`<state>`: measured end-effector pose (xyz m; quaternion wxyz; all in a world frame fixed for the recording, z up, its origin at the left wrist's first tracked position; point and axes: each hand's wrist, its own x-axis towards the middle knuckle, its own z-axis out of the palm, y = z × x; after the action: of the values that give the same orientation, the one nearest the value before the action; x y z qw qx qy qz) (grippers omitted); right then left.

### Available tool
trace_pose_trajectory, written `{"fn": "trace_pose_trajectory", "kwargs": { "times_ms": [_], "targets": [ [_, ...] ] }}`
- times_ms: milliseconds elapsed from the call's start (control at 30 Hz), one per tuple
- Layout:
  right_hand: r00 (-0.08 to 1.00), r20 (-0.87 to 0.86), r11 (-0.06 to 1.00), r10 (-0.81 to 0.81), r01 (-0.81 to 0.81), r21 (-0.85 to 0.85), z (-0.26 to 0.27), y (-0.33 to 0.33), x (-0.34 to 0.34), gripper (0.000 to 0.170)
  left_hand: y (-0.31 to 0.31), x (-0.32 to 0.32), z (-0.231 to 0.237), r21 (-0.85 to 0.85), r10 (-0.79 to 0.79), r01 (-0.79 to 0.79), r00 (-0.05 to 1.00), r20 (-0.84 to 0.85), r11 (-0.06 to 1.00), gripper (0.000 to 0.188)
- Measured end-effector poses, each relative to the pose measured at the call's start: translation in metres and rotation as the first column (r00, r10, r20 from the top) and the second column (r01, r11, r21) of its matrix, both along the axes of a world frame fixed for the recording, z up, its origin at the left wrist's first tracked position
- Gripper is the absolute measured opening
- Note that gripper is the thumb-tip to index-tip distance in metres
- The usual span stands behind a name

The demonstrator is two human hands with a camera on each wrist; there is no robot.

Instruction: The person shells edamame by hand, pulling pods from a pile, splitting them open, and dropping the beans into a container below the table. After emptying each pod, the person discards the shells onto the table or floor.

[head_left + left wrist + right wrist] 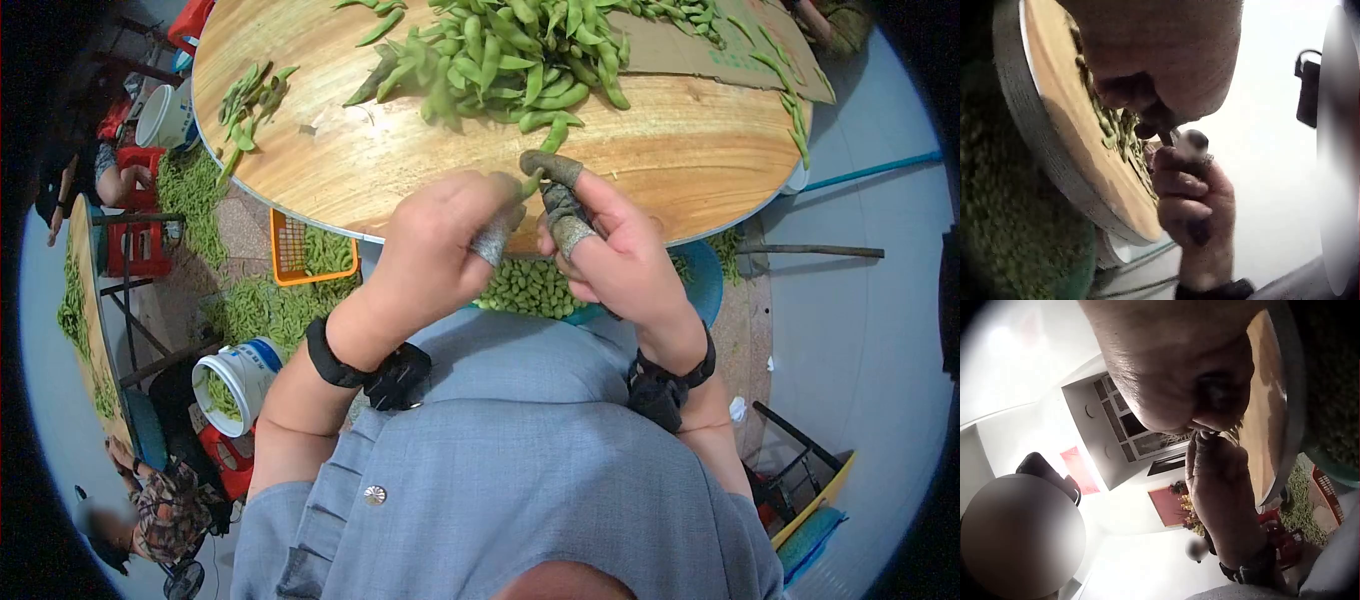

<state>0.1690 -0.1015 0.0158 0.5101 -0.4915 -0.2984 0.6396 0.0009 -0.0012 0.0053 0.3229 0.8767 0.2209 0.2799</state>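
Above the near edge of the wooden table (pixel 660 150), both hands meet at an edamame pod (pixel 533 183). My left hand (pixel 425 245) pinches it, with a grey wrap (pixel 491 243) on the thumb. My right hand (pixel 625 240) holds it from the other side, fingers curled, with dark, soiled coverings on the index finger and thumb. In the left wrist view, the right hand (pixel 1194 200) shows curled fingers. Beyond the fingertips lies a heap of edamame pods (pixel 500 60). Under the hands, shelled green beans (pixel 535 288) fill a blue basin (pixel 708 285), partly hidden by the hands.
A flattened cardboard sheet (pixel 690 55) lies at the table's far right. Small pods (pixel 250 100) lie at its left. On the floor to the left are an orange basket (pixel 288 250), a white bucket (pixel 235 385) and scattered pods (pixel 190 205). Another person (pixel 175 510) sits at lower left.
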Motion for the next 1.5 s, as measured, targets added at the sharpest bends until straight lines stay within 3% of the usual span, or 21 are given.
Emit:
{"fn": "trace_pose_trajectory", "kwargs": {
  "times_ms": [100, 133, 167, 367, 400, 433, 467, 567, 733, 800, 833, 867, 900, 933, 967, 1033, 1067, 1233, 1333, 1400, 1500],
  "targets": [
    [0.999, -0.03, 1.0, 0.021, -0.021, -0.017, -0.006, 0.002, 0.001, 0.051, 0.003, -0.004, -0.005, -0.025, -0.04, 0.041, 0.999, 0.013, 0.999, 0.021],
    [0.999, -0.03, 1.0, 0.021, -0.022, -0.018, -0.004, 0.001, 0.001, 0.051, 0.002, -0.004, -0.009, -0.354, -0.018, 0.059, 0.993, 0.117, 0.934, 0.014],
    [0.987, -0.157, 0.999, 0.031, -0.037, -0.037, 0.001, -0.001, 0.0, 0.051, 0.001, -0.004, -0.009, -0.355, -0.016, 0.057, 0.993, 0.116, 0.933, 0.014],
    [0.978, -0.209, 0.996, 0.0, -0.019, -0.091, -0.003, -0.003, -0.001, 0.048, -0.001, -0.001, -0.01, -0.882, 0.019, 0.043, 0.998, 0.058, 0.469, 0.017],
    [0.995, -0.099, 0.994, -0.014, 0.003, -0.105, -0.004, -0.003, -0.002, 0.046, -0.001, 0.0, -0.011, -0.883, 0.021, 0.041, 0.998, 0.058, 0.468, 0.017],
    [0.995, -0.1, 0.994, -0.012, 0.002, -0.105, -0.002, -0.003, -0.003, 0.046, 0.0, 0.001, -0.012, -0.403, 0.023, -0.016, 1.0, 0.013, 0.915, 0.015],
    [1.0, -0.016, 0.994, 0.001, -0.002, -0.109, 0.001, -0.003, -0.004, 0.045, 0.0, 0.001, -0.012, 0.254, 0.052, -0.044, 0.998, -0.023, 0.966, 0.014],
    [0.996, 0.09, 0.994, 0.013, -0.003, -0.107, 0.007, -0.002, -0.008, 0.043, 0.0, -0.001, -0.008, 0.594, 0.122, -0.016, 0.983, -0.138, 0.805, 0.019],
    [0.986, 0.166, 0.994, 0.01, 0.009, -0.11, 0.012, -0.002, -0.008, 0.044, -0.003, 0.007, -0.019, 0.531, 0.127, -0.083, 0.991, -0.048, 0.843, 0.019],
    [0.967, 0.254, 0.999, 0.02, -0.007, -0.053, 0.004, -0.004, -0.005, 0.038, -0.01, 0.007, -0.02, -0.05, 0.11, -0.108, 0.993, 0.04, 0.993, 0.014],
    [0.967, 0.255, 0.999, 0.02, -0.006, -0.053, -0.001, -0.006, -0.004, 0.038, -0.008, 0.006, -0.017, -0.05, 0.109, -0.107, 0.993, 0.041, 0.993, 0.014],
    [0.973, 0.229, 1.0, 0.003, -0.003, -0.001, -0.007, -0.009, -0.005, 0.037, -0.003, 0.002, -0.009, -0.709, 0.103, 0.021, 0.986, 0.131, 0.705, 0.016],
    [0.979, 0.202, 0.999, -0.012, 0.002, 0.051, -0.009, -0.01, -0.004, 0.036, 0.001, -0.001, -0.004, -0.98, 0.16, 0.195, 0.967, 0.2, 0.05, 0.018],
    [0.98, 0.2, 0.999, -0.01, 0.0, 0.051, -0.009, -0.011, -0.003, 0.036, 0.002, -0.002, -0.002, -0.98, 0.11, 0.196, 0.974, 0.197, 0.021, 0.018],
    [0.985, 0.172, 1.0, 0.007, -0.008, 0.006, -0.008, -0.011, 0.0, 0.035, 0.001, -0.002, -0.004, -0.981, 0.112, 0.195, 0.974, 0.196, 0.021, 0.018],
    [0.99, 0.141, 0.999, 0.02, -0.013, -0.044, -0.011, -0.012, 0.001, 0.034, -0.009, 0.001, -0.012, -0.763, -0.015, -0.038, 0.998, -0.062, 0.645, 0.014],
    [0.967, 0.25, 0.998, -0.048, 0.056, -0.027, -0.016, -0.011, -0.001, 0.031, -0.012, 0.003, -0.015, -0.398, -0.003, -0.021, 0.998, -0.059, 0.917, 0.013],
    [0.966, 0.256, 0.992, -0.04, 0.069, -0.103, -0.016, -0.01, 0.005, 0.026, -0.018, 0.003, 0.0, -0.34, -0.142, 0.096, 0.984, -0.111, 0.935, 0.01],
    [0.785, 0.605, 0.979, -0.133, 0.007, 0.206, -0.032, -0.013, 0.003, 0.022, -0.017, -0.006, 0.002, -0.268, -0.192, 0.154, 0.974, -0.12, 0.951, 0.016],
    [0.499, 0.864, 0.976, -0.06, -0.154, 0.157, -0.018, -0.015, 0.0, 0.019, -0.019, -0.017, 0.007, -0.17, -0.031, -0.011, 0.97, -0.239, 0.985, 0.027],
    [0.465, 0.882, 0.925, -0.076, -0.296, 0.236, -0.021, -0.013, 0.006, 0.018, -0.007, -0.048, 0.002, 0.02, 0.201, -0.201, 0.962, -0.185, 0.979, 0.029]
  ]
}}
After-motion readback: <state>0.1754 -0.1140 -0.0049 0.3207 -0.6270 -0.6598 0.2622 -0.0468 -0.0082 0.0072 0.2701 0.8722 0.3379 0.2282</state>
